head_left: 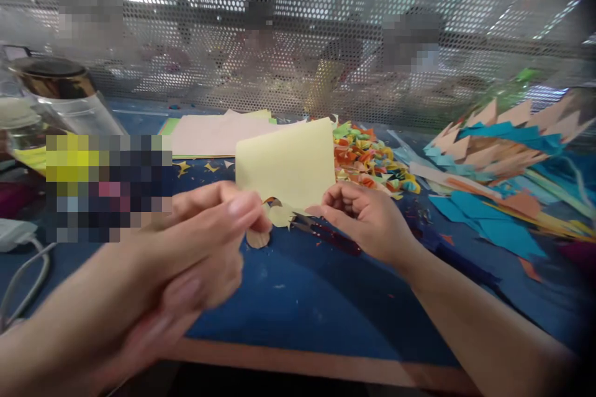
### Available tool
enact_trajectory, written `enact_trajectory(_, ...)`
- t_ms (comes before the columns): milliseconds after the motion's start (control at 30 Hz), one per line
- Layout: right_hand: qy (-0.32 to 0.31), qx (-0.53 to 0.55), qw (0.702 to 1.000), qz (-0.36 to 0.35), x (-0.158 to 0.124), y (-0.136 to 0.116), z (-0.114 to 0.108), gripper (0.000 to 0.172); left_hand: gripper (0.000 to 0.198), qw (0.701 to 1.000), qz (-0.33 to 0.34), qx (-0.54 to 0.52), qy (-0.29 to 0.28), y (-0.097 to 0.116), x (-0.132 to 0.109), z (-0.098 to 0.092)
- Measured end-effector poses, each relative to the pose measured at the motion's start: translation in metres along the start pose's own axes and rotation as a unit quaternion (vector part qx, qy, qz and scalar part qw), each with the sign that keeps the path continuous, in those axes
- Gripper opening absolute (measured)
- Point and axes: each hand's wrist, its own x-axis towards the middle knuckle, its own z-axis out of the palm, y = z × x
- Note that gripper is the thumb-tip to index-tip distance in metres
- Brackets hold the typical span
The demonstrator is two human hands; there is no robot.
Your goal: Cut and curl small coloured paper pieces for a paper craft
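Perforated metal screen [298, 84] right across the back, people [258, 65] blurred behind it, and the blue table [288, 304] running below; far left, we've got a clear bottle [79, 108] with a dark, gold-banded lid, and a white cable [40, 273] looping nearer the edge; now the left hand [209, 229], large in view, its grip drawn in with the fingertips bunched, right over the lower left of the sheet, though I cannot tell whether it has hold of anything; beyond it lie pale stacked sheets [205, 133]; and centre stage, raised above the table between both hands, the pale yellow sheet [286, 161]; its lower right corner belongs to the right hand [358, 214], grip closed, thumb against curled fingers; just behind, a heap of colourful folded paper pieces [363, 158]; then blue paper [484, 223], and far right, spiky peach-and-blue folded work [512, 130]!
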Motion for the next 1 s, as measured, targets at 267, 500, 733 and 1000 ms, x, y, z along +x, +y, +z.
enact_trajectory(267, 0.003, -0.026, 1.0, -0.001, 0.0, 0.002, 0.001, 0.034, 0.027, 0.995, -0.026, 0.098, 0.025, 0.002, 0.034, -0.006)
enact_trajectory(500, 0.008, -0.029, 0.999, -0.019, -0.002, 0.001, 0.007, 0.021, 0.002, 0.994, -0.054, -0.09, -0.009, -0.016, 0.048, -0.002)
enact_trajectory(733, 0.017, -0.045, 0.998, -0.038, -0.004, -0.006, 0.011, 0.016, 0.012, 0.979, -0.053, -0.194, -0.028, -0.026, 0.051, -0.005)
enact_trajectory(1000, 0.022, -0.036, 0.998, -0.051, -0.009, -0.004, 0.012, 0.016, 0.005, 0.994, 0.008, -0.113, 0.0, -0.024, 0.053, -0.01)
